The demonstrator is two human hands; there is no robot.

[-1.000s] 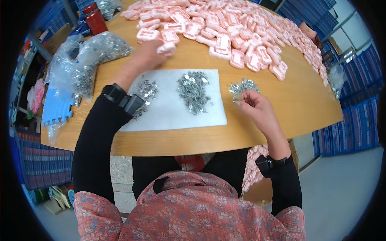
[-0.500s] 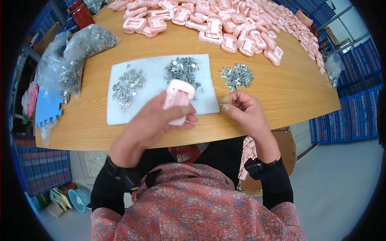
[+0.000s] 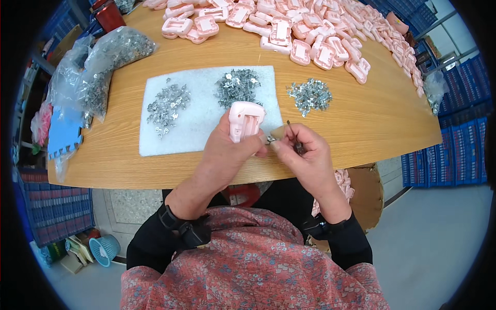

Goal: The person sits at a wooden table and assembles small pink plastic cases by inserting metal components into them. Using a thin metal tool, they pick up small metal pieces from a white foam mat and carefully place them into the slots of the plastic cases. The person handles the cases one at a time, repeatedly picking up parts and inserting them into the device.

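A pink plastic casing (image 3: pixel 247 120) with an open slotted bay is gripped in my left hand (image 3: pixel 227 150), above the near edge of a white foam sheet (image 3: pixel 201 93). Close to its right, my right hand (image 3: pixel 307 155) pinches a small metal clip (image 3: pixel 270 139) between thumb and forefinger. A thin dark tool (image 3: pixel 290 128) also runs through the right hand's fingers; its kind I cannot make out. Two heaps of small metal clips lie on the foam, a loose one (image 3: pixel 168 106) at left and a denser one (image 3: pixel 237 88) at right. Another metal clip heap (image 3: pixel 310 95) lies right of the sheet.
Many pink casings (image 3: pixel 325 54) cover the far side of the wooden table (image 3: pixel 119 160). Clear bags of metal parts (image 3: pixel 111 62) and a blue foam mat (image 3: pixel 64 134) sit at left. A cardboard box (image 3: pixel 369 199) with pink casings stands below the near edge.
My right hand has moved from beside the right-hand heap down and left, close to the casing. My left hand has shifted right, with the casing turned more upright.
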